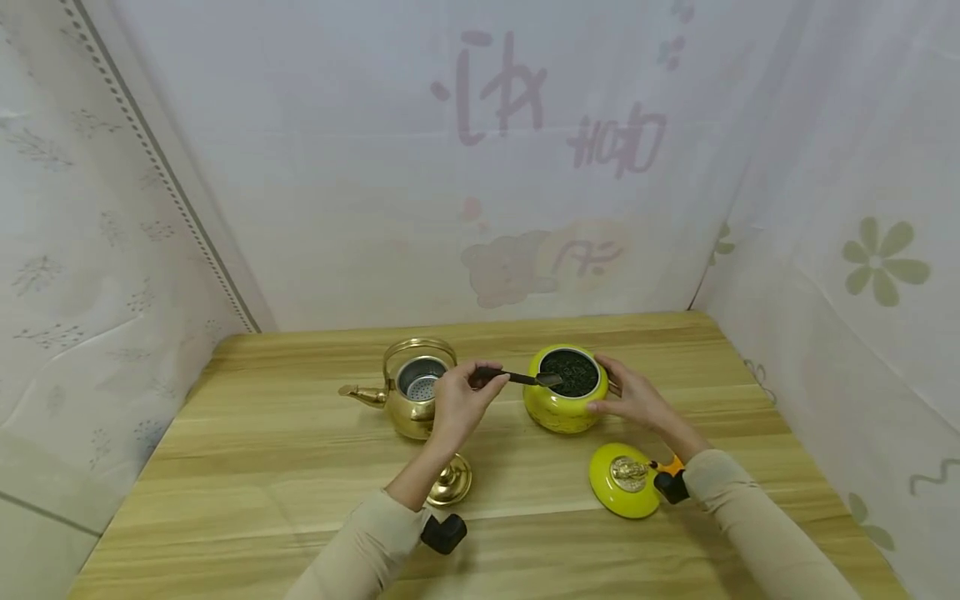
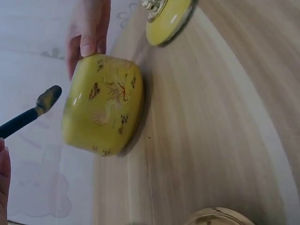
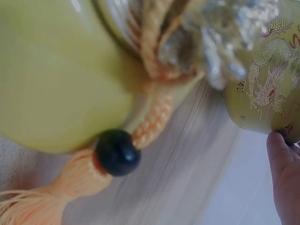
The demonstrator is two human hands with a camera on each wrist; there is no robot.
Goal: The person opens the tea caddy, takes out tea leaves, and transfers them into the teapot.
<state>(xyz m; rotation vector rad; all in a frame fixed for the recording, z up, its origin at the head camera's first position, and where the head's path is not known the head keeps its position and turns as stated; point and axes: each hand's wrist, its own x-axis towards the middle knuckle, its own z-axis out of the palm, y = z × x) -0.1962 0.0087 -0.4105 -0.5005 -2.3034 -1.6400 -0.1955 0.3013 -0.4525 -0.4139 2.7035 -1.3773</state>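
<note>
My left hand [image 1: 459,404] pinches the dark handle of a tea scoop [image 1: 517,377]. The scoop's small head overlaps the left part of the mouth of a yellow tea jar [image 1: 558,419], and in the left wrist view it shows apart from the jar's wall. Dark loose tea leaves [image 1: 576,373] fill much of the jar. Gripping the jar's right side is my right hand [image 1: 636,396], thumb at the front and fingers towards the back. Dragon patterns decorate the jar [image 3: 267,89] in the right wrist view.
Left of the jar stands a brass teapot [image 1: 408,417], uncovered, with a perforated strainer [image 1: 422,387] inside. Its brass lid [image 1: 456,483] lies in front, partly behind my left forearm. Nearer my right wrist lies the yellow jar lid [image 1: 618,498] with a gold knob and an orange tassel [image 3: 75,183].
</note>
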